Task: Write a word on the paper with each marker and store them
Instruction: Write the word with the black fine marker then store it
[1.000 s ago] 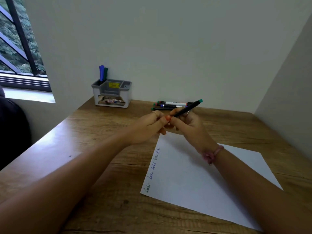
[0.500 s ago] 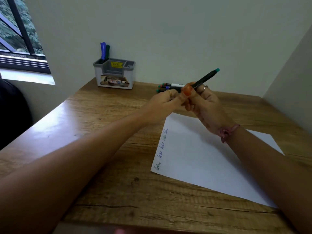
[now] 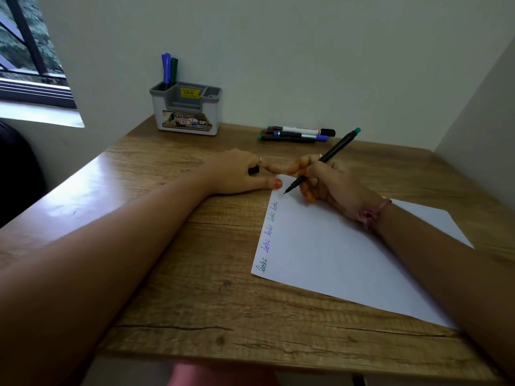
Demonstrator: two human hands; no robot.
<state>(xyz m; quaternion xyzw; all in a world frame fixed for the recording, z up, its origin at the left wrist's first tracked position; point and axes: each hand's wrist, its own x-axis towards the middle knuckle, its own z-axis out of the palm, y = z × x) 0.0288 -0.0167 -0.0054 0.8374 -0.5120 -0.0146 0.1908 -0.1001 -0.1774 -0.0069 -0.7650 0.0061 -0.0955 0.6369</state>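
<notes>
Markers, two [image 3: 169, 68], stand in the grey organiser [image 3: 186, 108] at the worktop's [image 3: 178, 246] far left. Left hand [image 3: 239, 174] rests beside the paper [image 3: 342, 254], curled on a mostly hidden black cap [image 3: 253, 170]. Four words line the paper's edge. Right hand [image 3: 328, 183] grips a green marker [image 3: 324, 159], tip on the paper. Loose markers [image 3: 298, 134] overlap; count unclear.

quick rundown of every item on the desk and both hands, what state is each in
marker: uncapped, gripped by the right hand, tip at the paper's top corner
cap: off, held in the left hand
right hand: gripping the marker
left hand: resting on the desk, thumb at the paper's corner
paper: flat, words down its left edge
organizer: upright, two markers inside
loose markers: capped, lying by the wall
</notes>
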